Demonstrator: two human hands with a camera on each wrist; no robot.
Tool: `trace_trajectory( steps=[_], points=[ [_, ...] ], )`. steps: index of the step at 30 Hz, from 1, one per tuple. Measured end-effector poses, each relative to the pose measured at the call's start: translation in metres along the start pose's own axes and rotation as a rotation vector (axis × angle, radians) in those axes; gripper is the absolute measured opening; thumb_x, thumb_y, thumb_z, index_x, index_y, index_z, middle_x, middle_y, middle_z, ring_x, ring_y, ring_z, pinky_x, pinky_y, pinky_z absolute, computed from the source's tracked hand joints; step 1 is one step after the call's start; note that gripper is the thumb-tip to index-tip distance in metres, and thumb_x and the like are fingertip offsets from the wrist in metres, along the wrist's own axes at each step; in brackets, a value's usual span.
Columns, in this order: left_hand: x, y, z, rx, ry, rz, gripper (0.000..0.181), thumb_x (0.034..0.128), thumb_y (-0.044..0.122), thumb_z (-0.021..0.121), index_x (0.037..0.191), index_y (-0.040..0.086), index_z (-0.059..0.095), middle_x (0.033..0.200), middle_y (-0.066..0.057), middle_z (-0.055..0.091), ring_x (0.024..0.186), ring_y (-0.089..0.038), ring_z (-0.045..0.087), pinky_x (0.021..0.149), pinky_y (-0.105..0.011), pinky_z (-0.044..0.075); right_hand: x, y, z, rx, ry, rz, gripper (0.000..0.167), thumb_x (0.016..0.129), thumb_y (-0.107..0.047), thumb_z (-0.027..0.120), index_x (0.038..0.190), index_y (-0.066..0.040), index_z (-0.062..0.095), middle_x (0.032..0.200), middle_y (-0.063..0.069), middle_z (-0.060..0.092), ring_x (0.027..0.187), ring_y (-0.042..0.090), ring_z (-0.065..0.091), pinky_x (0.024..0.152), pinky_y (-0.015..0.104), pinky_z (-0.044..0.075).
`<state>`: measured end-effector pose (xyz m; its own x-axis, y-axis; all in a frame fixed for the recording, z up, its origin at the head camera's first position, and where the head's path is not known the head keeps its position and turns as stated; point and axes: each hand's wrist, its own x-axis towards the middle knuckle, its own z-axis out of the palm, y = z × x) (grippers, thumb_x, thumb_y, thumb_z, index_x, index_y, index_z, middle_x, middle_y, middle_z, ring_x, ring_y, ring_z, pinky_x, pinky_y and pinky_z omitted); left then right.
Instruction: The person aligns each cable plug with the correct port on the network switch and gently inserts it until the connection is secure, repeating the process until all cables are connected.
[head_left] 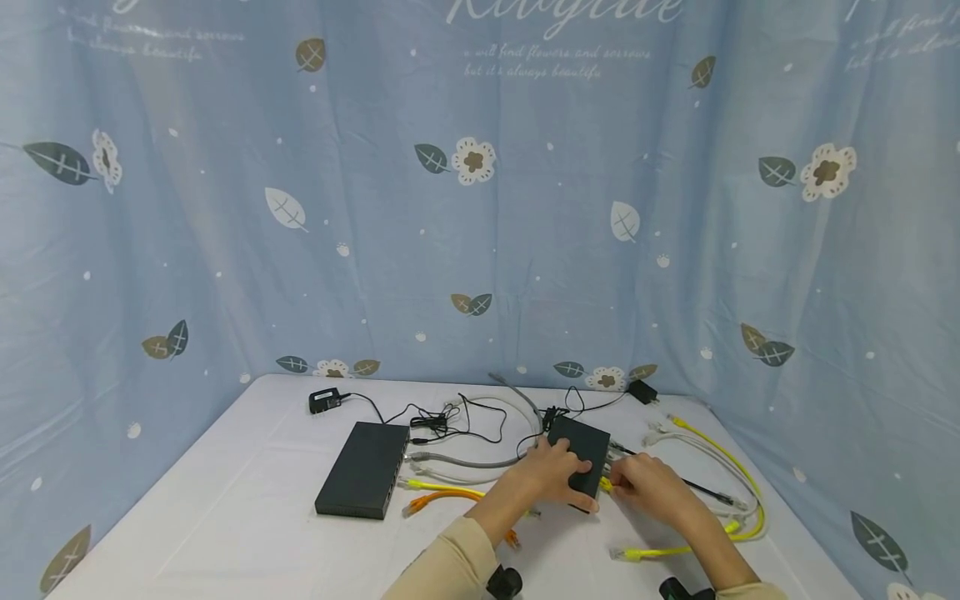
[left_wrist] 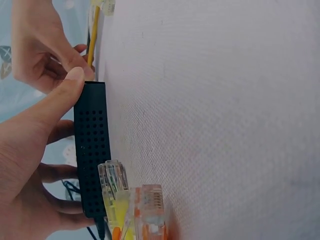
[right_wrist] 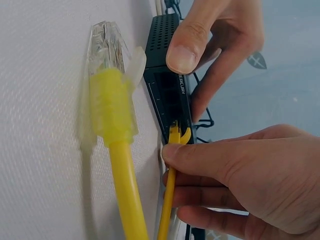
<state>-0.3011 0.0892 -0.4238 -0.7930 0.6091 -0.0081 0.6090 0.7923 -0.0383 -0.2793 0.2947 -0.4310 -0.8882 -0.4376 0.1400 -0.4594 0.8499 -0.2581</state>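
Note:
A small black network switch [head_left: 583,440] marked MERCURY lies on the white table, its ports facing right. My left hand [head_left: 551,473] grips it, the thumb on the near edge and the fingers spread over the top and far side. In the right wrist view, my right hand [right_wrist: 245,175] pinches a yellow network cable plug [right_wrist: 175,134] between thumb and fingers. The plug is at a port at one end of the switch's row; how deep it sits cannot be told. Another yellow cable plug [right_wrist: 111,100] lies loose in the foreground.
A larger black switch [head_left: 362,471] lies to the left. Between the two are grey, yellow and orange network cables [head_left: 450,493] and a bundled black cord [head_left: 431,423]. Power adapters [head_left: 325,401] stand towards the back. Yellow and white cables [head_left: 750,475] curve at right.

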Motion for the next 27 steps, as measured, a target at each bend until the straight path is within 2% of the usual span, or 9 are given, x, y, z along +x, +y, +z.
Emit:
trace_trajectory(
  steps=[11, 19, 27],
  points=[
    [0.0, -0.0012, -0.0002, -0.005, 0.016, 0.005, 0.072, 0.0749, 0.079, 0.058, 0.14, 0.049, 0.048, 0.137, 0.001, 0.054, 0.127, -0.036, 0.051, 0.094, -0.046, 0.052, 0.0008, -0.0016, 0.0011, -0.008, -0.012, 0.046, 0.02, 0.082, -0.001, 0.071, 0.073, -0.018, 0.067, 0.065, -0.012, 0.055, 0.052, 0.001, 0.042, 0.049, 0.019, 0.035],
    [0.0, -0.0024, -0.0006, -0.03, -0.003, -0.002, 0.072, 0.0752, 0.078, 0.059, 0.14, 0.05, 0.047, 0.142, 0.003, 0.051, 0.131, -0.037, 0.048, 0.095, -0.046, 0.052, -0.0005, -0.0042, 0.0014, -0.024, -0.002, 0.044, 0.019, 0.083, 0.001, 0.07, 0.074, -0.017, 0.068, 0.065, -0.01, 0.054, 0.051, 0.003, 0.041, 0.048, 0.02, 0.034],
    [0.0005, -0.0041, 0.0007, -0.056, 0.0, 0.019, 0.072, 0.0754, 0.077, 0.061, 0.14, 0.048, 0.047, 0.143, 0.004, 0.051, 0.136, -0.034, 0.046, 0.099, -0.047, 0.05, -0.0021, -0.0062, 0.0001, -0.019, -0.003, 0.068, 0.015, 0.082, -0.002, 0.073, 0.077, -0.015, 0.07, 0.067, -0.009, 0.057, 0.053, 0.003, 0.043, 0.049, 0.02, 0.036]
  ],
)
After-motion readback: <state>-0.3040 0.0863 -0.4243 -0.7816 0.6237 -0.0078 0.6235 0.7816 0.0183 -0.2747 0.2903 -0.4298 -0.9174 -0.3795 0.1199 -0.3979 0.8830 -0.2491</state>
